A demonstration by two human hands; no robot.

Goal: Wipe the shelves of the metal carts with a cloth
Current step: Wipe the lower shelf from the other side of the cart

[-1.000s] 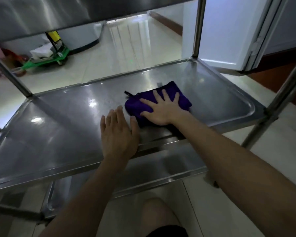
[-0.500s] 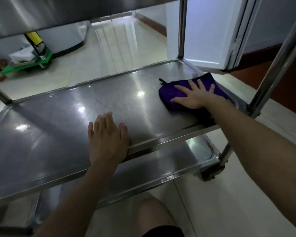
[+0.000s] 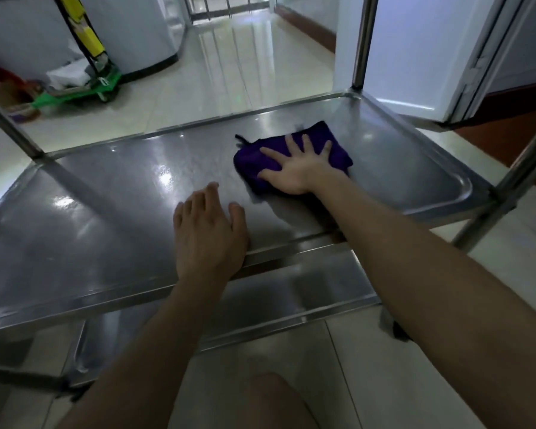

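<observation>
Through the head camera I look down at a stainless-steel metal cart [image 3: 364, 41] from low and close. Its middle shelf [image 3: 106, 227] fills most of the view, shiny, with a raised rim all round.

A folded purple cloth [image 3: 249, 164] lies on the right half of this shelf, nearer the far rim than the near one and touching neither. A short dark loop sticks out from its far left corner.

The person's right hand [image 3: 294, 171] lies flat on the cloth, palm down. Its fingers [image 3: 291, 144] are straight and spread, pressing rather than gripping.

The left hand [image 3: 209, 239] rests palm down on the bare metal at the near rim, left of the cloth and not touching it. Its fingers [image 3: 198, 201] are straight and close together, the thumb held apart, holding nothing.

Below the near rim I see part of the lower shelf [image 3: 291, 305], also steel. A bare knee [image 3: 279, 400] shows at the bottom edge.

Beyond the cart lies a glossy tiled floor [image 3: 245, 75]. A green dolly [image 3: 75, 94] stands at the far left, and a white door [image 3: 415, 51] stands open at the far right.
</observation>
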